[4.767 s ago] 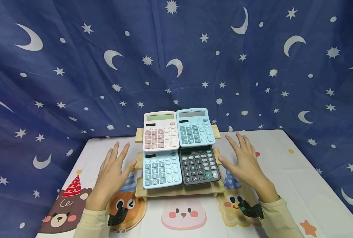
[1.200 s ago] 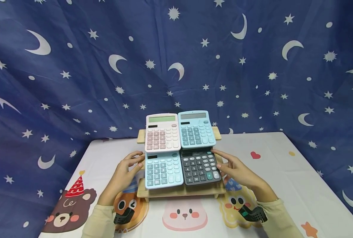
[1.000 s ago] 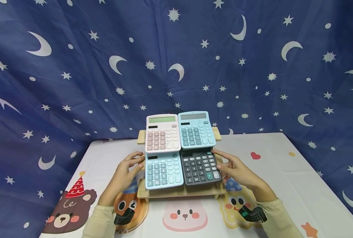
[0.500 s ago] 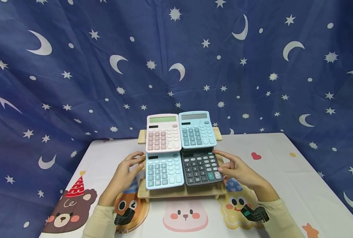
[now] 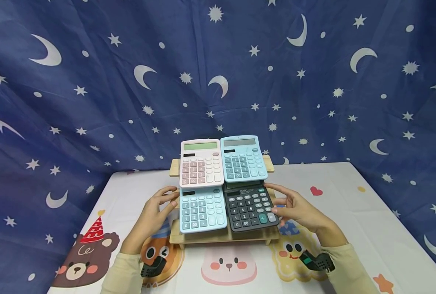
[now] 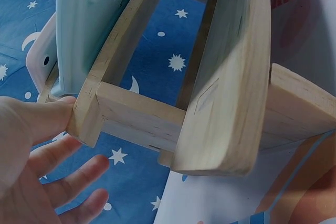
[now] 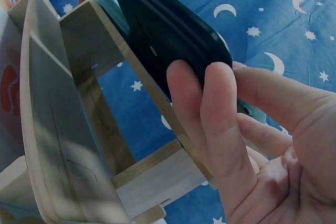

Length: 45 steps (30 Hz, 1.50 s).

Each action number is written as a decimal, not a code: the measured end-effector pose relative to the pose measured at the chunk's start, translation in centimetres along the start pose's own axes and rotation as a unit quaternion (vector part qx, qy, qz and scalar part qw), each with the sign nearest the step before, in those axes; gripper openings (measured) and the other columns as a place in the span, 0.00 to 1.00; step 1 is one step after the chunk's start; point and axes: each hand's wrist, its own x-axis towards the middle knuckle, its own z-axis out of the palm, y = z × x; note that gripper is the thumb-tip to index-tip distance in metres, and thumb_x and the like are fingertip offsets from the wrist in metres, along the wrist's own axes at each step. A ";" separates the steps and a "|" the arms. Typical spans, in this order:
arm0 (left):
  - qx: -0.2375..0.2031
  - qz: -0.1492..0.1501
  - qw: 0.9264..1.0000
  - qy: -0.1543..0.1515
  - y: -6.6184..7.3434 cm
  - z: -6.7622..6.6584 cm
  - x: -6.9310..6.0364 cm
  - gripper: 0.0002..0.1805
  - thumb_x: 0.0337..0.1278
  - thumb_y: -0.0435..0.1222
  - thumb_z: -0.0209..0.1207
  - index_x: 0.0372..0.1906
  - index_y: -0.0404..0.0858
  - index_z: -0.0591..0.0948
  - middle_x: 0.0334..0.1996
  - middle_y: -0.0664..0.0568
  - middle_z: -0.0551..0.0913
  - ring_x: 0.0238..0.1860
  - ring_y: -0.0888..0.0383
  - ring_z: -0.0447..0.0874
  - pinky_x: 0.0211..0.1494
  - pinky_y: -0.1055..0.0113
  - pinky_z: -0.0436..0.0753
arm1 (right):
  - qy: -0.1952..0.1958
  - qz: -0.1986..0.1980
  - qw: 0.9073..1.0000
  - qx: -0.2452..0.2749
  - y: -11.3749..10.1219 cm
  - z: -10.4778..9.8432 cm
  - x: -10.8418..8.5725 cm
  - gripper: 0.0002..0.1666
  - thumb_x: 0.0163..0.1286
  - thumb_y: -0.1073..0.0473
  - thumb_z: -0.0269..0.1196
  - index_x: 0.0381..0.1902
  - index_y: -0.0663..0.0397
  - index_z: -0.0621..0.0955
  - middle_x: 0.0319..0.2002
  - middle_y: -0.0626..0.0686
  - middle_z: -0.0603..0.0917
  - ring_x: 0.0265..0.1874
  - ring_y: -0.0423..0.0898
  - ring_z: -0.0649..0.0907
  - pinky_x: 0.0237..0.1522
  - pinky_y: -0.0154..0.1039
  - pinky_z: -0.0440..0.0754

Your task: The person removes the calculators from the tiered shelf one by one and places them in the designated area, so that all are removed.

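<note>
On a tiered wooden rack (image 5: 223, 237) sit a pink calculator (image 5: 201, 163) and a light blue calculator (image 5: 244, 158) above, with another light blue calculator (image 5: 203, 210) and a black calculator (image 5: 251, 207) below. My right hand (image 5: 300, 210) grips the black calculator by its right edge. In the right wrist view, two fingertips of the right hand (image 7: 220, 124) press the back of the black calculator (image 7: 163, 35), which leans out from the slat. My left hand (image 5: 153, 214) pinches the end of the middle slat, thumb on the wood beside the blue calculator (image 6: 89, 30) in the left wrist view.
The rack stands on a table with a white cartoon-print cloth (image 5: 332, 196). A dark blue curtain (image 5: 218, 73) with moons and stars hangs right behind it. The upper calculators overhang the tops of the lower ones.
Both hands came in from beside the rack and took hold, the left of the slat, the right of the black calculator. In the last half second the black calculator shifted slightly rightward and toward me.
</note>
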 end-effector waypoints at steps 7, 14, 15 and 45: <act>0.002 0.000 1.000 0.001 -0.1 0.0 0.1 0.19 0.69 0.31 0.59 0.61 0.28 0.81 0.67 0.35 0.75 0.70 0.34 0.71 0.66 0.35 0.73 | -0.004 0.020 1.000 -0.008 -0.3 -0.2 -0.2 0.46 0.71 0.70 0.62 0.80 0.56 0.54 0.56 0.50 0.86 0.42 0.44 0.90 0.31 0.36 0.88; 0.000 -0.004 1.000 0.002 -0.1 -0.1 0.0 0.19 0.69 0.32 0.59 0.61 0.28 0.81 0.67 0.37 0.75 0.70 0.34 0.71 0.66 0.36 0.74 | -0.032 0.007 0.999 0.004 0.0 -1.0 -0.5 0.43 0.72 0.72 0.58 0.80 0.53 0.56 0.55 0.52 0.87 0.45 0.48 0.90 0.42 0.43 0.89; 0.000 -0.004 1.000 0.002 -0.1 -0.1 0.0 0.19 0.70 0.32 0.59 0.61 0.28 0.81 0.67 0.37 0.75 0.70 0.34 0.71 0.66 0.36 0.74 | -0.039 0.003 0.999 0.010 0.0 -1.1 -0.6 0.43 0.72 0.73 0.58 0.80 0.54 0.56 0.54 0.52 0.87 0.45 0.48 0.91 0.42 0.43 0.89; 0.002 0.012 1.000 0.008 0.1 0.0 0.0 0.19 0.70 0.33 0.59 0.60 0.27 0.81 0.65 0.35 0.77 0.69 0.33 0.73 0.65 0.35 0.74 | -0.108 -0.082 0.988 0.072 1.2 -4.7 -2.2 0.34 0.74 0.78 0.40 0.64 0.48 0.81 0.60 0.46 0.85 0.54 0.42 0.87 0.50 0.36 0.87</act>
